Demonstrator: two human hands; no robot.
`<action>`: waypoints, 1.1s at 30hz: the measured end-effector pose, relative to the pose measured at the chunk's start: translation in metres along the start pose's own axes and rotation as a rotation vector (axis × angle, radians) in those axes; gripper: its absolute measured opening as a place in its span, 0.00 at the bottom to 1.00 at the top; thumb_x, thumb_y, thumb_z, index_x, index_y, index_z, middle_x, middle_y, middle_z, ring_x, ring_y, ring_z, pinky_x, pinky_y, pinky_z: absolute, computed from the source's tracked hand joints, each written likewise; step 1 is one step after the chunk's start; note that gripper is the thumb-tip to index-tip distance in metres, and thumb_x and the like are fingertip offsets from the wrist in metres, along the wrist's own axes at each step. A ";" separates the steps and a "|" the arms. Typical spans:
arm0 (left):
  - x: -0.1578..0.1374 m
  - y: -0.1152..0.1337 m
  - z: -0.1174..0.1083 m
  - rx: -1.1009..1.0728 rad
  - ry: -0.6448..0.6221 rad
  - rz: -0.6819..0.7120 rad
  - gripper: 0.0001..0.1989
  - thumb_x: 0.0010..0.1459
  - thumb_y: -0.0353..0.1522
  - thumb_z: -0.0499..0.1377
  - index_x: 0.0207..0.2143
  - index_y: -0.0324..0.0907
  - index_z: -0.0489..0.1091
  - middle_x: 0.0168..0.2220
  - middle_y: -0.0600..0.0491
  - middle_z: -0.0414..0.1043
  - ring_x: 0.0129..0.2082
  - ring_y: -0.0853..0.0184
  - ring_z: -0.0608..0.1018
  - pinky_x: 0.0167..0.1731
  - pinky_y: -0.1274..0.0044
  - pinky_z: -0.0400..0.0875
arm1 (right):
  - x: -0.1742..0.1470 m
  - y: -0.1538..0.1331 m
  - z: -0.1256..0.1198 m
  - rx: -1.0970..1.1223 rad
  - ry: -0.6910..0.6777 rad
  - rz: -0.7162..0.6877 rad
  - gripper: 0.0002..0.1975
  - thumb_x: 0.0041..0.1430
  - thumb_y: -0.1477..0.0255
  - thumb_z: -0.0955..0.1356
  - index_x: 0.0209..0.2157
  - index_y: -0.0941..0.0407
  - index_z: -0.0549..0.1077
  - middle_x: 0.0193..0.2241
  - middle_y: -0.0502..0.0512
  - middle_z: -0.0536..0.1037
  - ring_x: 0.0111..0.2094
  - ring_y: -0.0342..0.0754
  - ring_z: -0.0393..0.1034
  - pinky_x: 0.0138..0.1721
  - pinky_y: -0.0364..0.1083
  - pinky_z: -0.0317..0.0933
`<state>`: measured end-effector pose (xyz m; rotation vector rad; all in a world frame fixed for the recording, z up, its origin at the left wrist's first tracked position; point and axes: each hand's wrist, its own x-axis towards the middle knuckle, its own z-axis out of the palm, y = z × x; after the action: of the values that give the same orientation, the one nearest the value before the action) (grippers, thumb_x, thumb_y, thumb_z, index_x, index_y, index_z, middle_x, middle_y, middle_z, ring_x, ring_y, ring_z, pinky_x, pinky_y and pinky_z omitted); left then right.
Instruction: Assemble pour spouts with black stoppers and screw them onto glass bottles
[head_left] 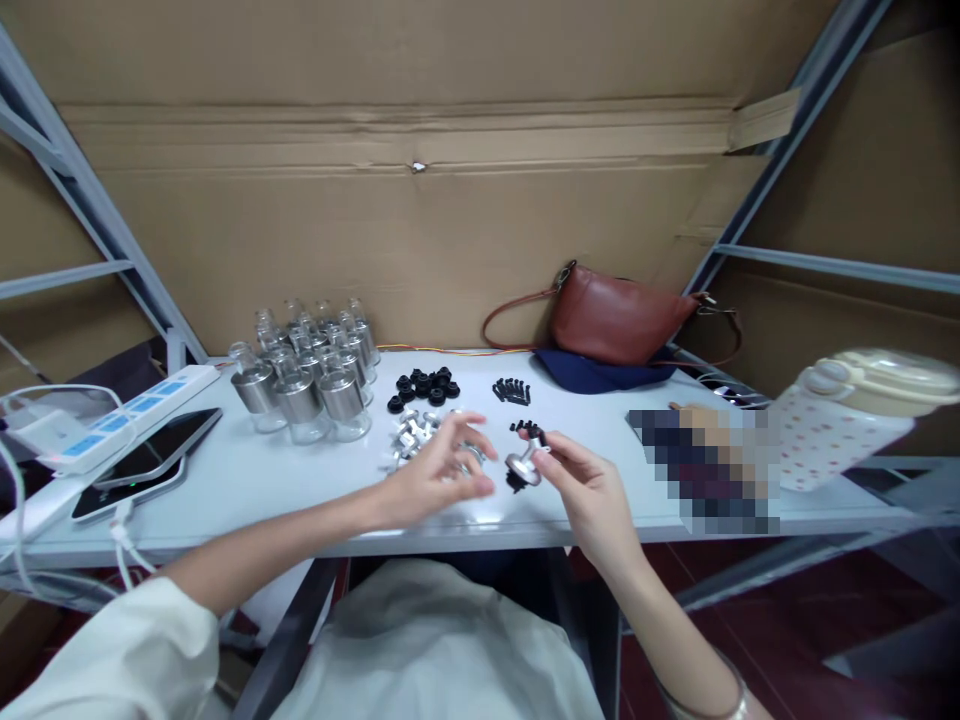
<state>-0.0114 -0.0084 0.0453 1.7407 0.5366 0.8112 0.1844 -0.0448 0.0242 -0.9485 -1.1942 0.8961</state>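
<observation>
Left of the silver pile (412, 432) stand glass bottles (297, 398) with shiny bands; their necks look bare. Behind the pile lie black round bits (424, 384), all loose, so they look left to do. The left hand (433, 472) is in front of the pile, fingers spread apart, holding nothing I can see. Right of the pile, farther back, lie loose black sticks (512, 391), maybe left too. Also right of it, one silver piece (528, 469) has black parts at both ends, so it seems nearly done. The right hand (594, 490) pinches it.
</observation>
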 end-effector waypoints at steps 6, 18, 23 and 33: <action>0.007 -0.019 0.043 -0.255 -0.065 -0.215 0.26 0.51 0.51 0.60 0.37 0.41 0.55 0.19 0.65 0.56 0.13 0.80 0.58 0.15 0.84 0.51 | -0.004 0.005 0.008 -0.295 -0.111 -0.245 0.11 0.56 0.69 0.69 0.42 0.54 0.76 0.25 0.49 0.70 0.29 0.45 0.66 0.35 0.46 0.65; -0.004 -0.031 0.038 -0.311 -0.120 -0.321 0.29 0.42 0.54 0.63 0.25 0.42 0.54 0.14 0.66 0.50 0.13 0.79 0.54 0.13 0.82 0.47 | 0.007 0.026 0.003 -0.599 -0.436 -0.747 0.20 0.67 0.60 0.56 0.52 0.57 0.64 0.39 0.61 0.73 0.39 0.53 0.67 0.39 0.52 0.64; -0.004 -0.035 0.039 -0.171 -0.125 -0.297 0.22 0.50 0.47 0.61 0.25 0.42 0.54 0.14 0.65 0.53 0.13 0.78 0.57 0.14 0.82 0.49 | 0.007 0.030 0.004 -0.781 -0.326 -0.890 0.26 0.68 0.57 0.50 0.41 0.60 0.69 0.28 0.59 0.71 0.28 0.50 0.62 0.29 0.49 0.59; -0.006 -0.034 0.037 -0.031 -0.277 -0.223 0.19 0.55 0.46 0.57 0.31 0.40 0.58 0.17 0.62 0.58 0.16 0.76 0.61 0.19 0.81 0.54 | 0.007 0.029 0.003 -0.730 -0.256 -0.936 0.26 0.69 0.64 0.48 0.25 0.57 0.67 0.18 0.53 0.65 0.20 0.47 0.55 0.23 0.47 0.51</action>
<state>0.0136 -0.0252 0.0048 1.6941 0.5151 0.4116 0.1809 -0.0280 -0.0005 -0.6837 -1.9987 -0.2092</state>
